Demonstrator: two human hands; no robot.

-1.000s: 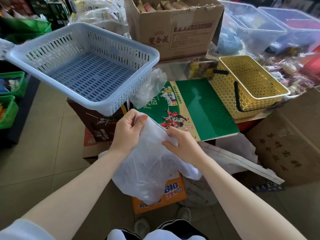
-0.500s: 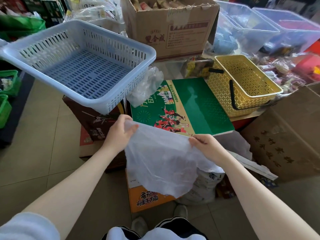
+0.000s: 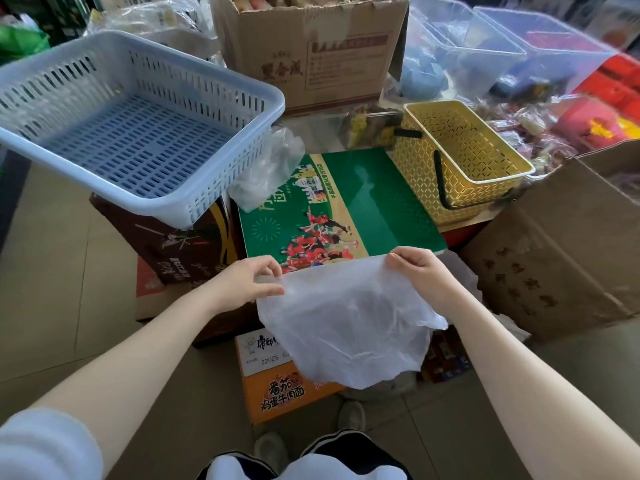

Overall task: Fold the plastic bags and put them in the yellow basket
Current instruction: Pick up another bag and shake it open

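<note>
Thin translucent white plastic bag (image 3: 346,323) hangs limp — light, slippery, likely to slump. Left hand (image 3: 247,282) and right hand (image 3: 417,270) pinch its top corners — good holds for folding.

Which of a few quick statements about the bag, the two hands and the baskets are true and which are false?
1. Both hands hold the plastic bag by its top edge. True: the left hand and the right hand each pinch a corner.
2. The yellow basket already holds folded bags. False: nothing shows inside it.
3. The bag lies flat on the green box. False: it hangs in front of the box.
4. Another crumpled bag sits beside the blue basket. True.
</note>
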